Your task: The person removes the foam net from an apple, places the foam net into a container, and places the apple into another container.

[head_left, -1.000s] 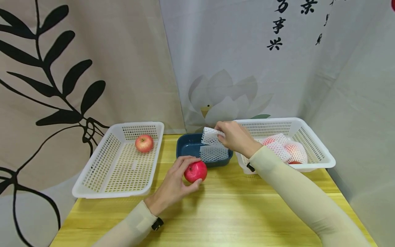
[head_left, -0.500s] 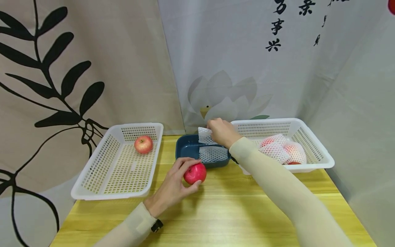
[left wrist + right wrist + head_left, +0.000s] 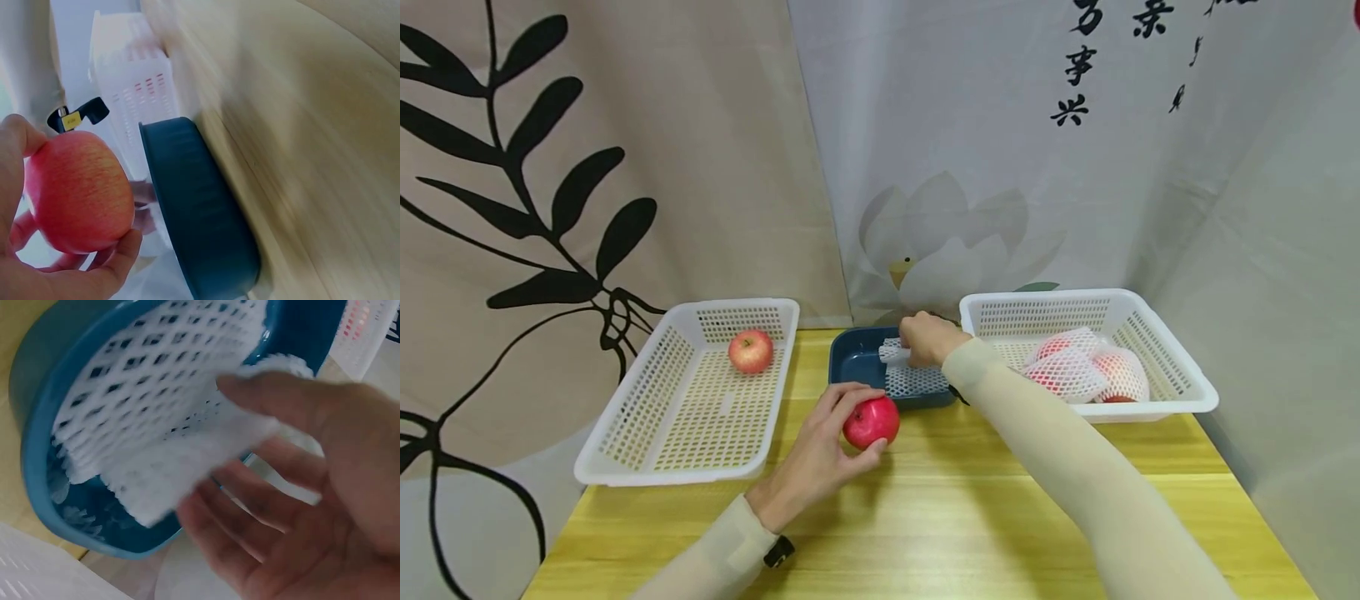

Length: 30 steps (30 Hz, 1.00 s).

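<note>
Red apple [image 3: 871, 422] and white foam net [image 3: 892, 352] are each in a hand. The person's left grip [image 3: 816, 454] holds the apple between the thumb on its near side and the fingers over its far side, just in front of the blue dish [image 3: 856, 360]; I cannot tell whether the fruit's underside touches the worktop [image 3: 985, 508]. Over the dish, the right grip [image 3: 931, 338] loosely holds the net, its thumb laid on one face and its fingers behind the other (the net is slightly blurred in the right wrist view). Another net [image 3: 917, 382] lies inside the dish, close below that hand. To the left, well apart from the hands, stands a white basket [image 3: 696, 433] with a paler apple [image 3: 751, 351] in its far right corner. To the right, another white basket [image 3: 1045, 310] stands near the dish, and within it pieces of netted fruit [image 3: 1122, 375] sit close together. Both arms wear pale sleeves [image 3: 1067, 467], with a small black device [image 3: 778, 552] at the left wrist. Behind everything hangs pale cloth [image 3: 722, 125] printed with dark leaves, a lotus and black characters.
</note>
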Each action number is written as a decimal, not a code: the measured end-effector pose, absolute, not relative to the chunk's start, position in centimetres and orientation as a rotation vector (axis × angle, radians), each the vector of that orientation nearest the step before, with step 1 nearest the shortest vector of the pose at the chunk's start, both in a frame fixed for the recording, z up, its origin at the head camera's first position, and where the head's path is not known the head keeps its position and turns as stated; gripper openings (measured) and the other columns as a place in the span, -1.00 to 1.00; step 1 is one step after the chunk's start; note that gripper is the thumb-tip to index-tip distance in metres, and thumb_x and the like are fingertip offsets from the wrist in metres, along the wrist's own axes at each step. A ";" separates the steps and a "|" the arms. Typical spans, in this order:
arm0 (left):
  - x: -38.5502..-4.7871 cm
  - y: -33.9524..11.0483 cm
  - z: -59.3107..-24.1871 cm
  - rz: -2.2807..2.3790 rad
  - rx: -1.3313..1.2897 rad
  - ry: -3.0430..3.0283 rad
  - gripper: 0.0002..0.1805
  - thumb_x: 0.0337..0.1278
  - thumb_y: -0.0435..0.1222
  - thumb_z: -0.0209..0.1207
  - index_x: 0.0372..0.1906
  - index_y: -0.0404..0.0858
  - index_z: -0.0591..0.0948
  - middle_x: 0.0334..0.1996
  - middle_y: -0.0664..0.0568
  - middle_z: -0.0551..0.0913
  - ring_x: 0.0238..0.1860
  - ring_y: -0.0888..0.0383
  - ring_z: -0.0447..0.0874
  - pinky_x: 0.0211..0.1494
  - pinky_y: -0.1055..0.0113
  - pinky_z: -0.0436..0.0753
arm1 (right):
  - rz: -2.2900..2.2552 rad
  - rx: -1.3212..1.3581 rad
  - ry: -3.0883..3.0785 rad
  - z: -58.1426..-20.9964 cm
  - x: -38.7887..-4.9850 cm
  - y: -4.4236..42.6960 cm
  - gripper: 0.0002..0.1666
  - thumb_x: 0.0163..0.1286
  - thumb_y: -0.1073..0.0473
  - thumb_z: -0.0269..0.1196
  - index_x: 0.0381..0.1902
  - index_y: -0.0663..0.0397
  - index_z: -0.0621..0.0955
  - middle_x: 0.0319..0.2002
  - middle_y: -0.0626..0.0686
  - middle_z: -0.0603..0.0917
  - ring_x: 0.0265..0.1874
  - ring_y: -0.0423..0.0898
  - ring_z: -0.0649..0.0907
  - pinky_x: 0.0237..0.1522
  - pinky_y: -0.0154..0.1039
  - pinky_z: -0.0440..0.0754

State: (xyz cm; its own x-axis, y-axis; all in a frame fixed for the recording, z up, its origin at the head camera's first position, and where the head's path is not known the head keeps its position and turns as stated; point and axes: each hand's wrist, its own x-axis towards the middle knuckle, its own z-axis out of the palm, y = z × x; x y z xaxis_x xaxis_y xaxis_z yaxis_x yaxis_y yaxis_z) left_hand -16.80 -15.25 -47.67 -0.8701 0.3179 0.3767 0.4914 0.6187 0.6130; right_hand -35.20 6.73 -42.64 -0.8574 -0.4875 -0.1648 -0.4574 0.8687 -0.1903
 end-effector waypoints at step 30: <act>-17.0 -18.8 -43.2 -0.874 -0.541 -2.615 -0.27 0.28 -0.19 0.65 0.52 -0.04 0.66 0.42 -0.12 0.66 0.36 -0.11 0.72 0.14 0.04 0.99 | -0.263 -0.913 2.661 -40.7 -32.2 9.6 -0.48 0.82 0.10 0.25 0.58 0.16 0.68 0.39 0.19 0.84 -0.15 -0.03 0.79 0.06 -0.04 0.74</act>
State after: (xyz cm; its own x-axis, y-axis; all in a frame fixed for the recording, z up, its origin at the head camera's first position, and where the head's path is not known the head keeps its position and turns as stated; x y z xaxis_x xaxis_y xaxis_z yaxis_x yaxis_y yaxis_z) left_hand -16.97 -18.75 -43.24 -0.8733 0.2470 0.4200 0.4499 0.7397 0.5004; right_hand -32.21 9.59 -40.66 -0.7467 -0.6228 -0.2338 -0.5648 0.7792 -0.2717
